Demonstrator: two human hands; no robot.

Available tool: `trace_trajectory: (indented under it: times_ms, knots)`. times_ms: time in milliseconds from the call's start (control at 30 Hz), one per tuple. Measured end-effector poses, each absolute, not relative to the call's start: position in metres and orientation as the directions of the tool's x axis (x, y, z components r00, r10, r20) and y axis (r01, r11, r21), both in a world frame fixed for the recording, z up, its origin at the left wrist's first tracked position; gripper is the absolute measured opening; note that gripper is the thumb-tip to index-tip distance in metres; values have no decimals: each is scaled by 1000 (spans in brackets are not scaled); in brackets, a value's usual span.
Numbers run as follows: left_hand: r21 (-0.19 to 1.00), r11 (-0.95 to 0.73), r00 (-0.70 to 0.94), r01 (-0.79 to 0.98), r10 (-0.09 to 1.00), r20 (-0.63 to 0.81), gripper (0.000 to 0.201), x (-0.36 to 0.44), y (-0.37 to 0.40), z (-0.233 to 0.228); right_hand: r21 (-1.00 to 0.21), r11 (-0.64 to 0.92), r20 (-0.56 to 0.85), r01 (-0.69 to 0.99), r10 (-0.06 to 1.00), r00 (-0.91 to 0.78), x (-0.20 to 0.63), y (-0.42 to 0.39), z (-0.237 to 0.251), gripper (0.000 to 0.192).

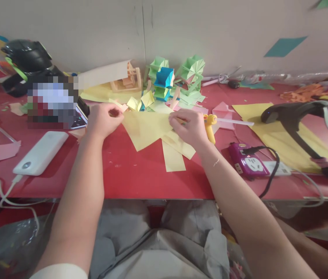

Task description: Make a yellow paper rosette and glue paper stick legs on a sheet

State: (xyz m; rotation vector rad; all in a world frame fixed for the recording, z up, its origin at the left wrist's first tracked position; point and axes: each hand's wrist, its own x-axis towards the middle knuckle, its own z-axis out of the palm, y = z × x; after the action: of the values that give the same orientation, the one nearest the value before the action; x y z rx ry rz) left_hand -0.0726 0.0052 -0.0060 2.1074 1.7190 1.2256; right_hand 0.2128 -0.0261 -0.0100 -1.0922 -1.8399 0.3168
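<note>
A sheet of yellow paper [146,128] is stretched between my two hands over the red table [140,178]. My left hand [103,119] pinches its upper left corner, with the fingers closed. At the upper right edge, my right hand [189,124] is closed on the same sheet, fingertips curled down. Below the right hand lie pale yellow paper pieces [174,157], partly covered by the held sheet. A yellow glue gun [210,126] with a clear glue stick shows just beyond my right hand. Behind the sheet stand folded green paper wheels [193,69] and a blue folded paper piece [164,77].
A white power bank [42,153] with a cable lies at left, near a phone [80,118]. At right are a purple power socket [246,161], a black head strap [291,124] and a larger yellow sheet [268,135]. A small wooden frame [126,83] stands at the back.
</note>
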Motion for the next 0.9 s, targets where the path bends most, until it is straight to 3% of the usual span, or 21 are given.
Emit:
trace_trajectory:
  times_ms: [133, 200, 267, 367, 533, 667, 733, 900]
  knots:
    - [709, -300, -184, 639, 835, 519, 10, -65, 1, -1, -607, 558, 702, 566, 710, 53, 215, -26, -9, 20]
    - [825, -307, -162, 474, 891, 425, 19, -52, -4, 3, -574, 593, 749, 564, 658, 71, 213, -24, -12, 22]
    - [949, -240, -19, 205, 968, 249, 34, -37, -9, 7, -514, 664, 787, 544, 617, -11, 207, -23, -18, 23]
    - [987, -112, 136, -113, 983, 127, 51, -20, -12, 9, -410, 785, 806, 464, 550, -219, 196, -20, -28, 24]
    - [971, -61, -24, -230, 998, 57, 41, -15, -2, -4, -353, 858, 779, 372, 490, -391, 190, -20, -35, 26]
    - [969, -152, -207, -194, 972, 111, 44, -22, 10, -17, -420, 826, 704, 376, 557, -439, 194, -25, -29, 18]
    - [958, -231, -255, -169, 949, 184, 46, -25, 12, -17, -502, 783, 644, 368, 622, -445, 194, -28, -26, 28]
    - [942, -261, -93, -213, 965, 246, 49, -15, -1, -10, -832, 484, 455, 270, 875, -165, 187, -27, -25, 62]
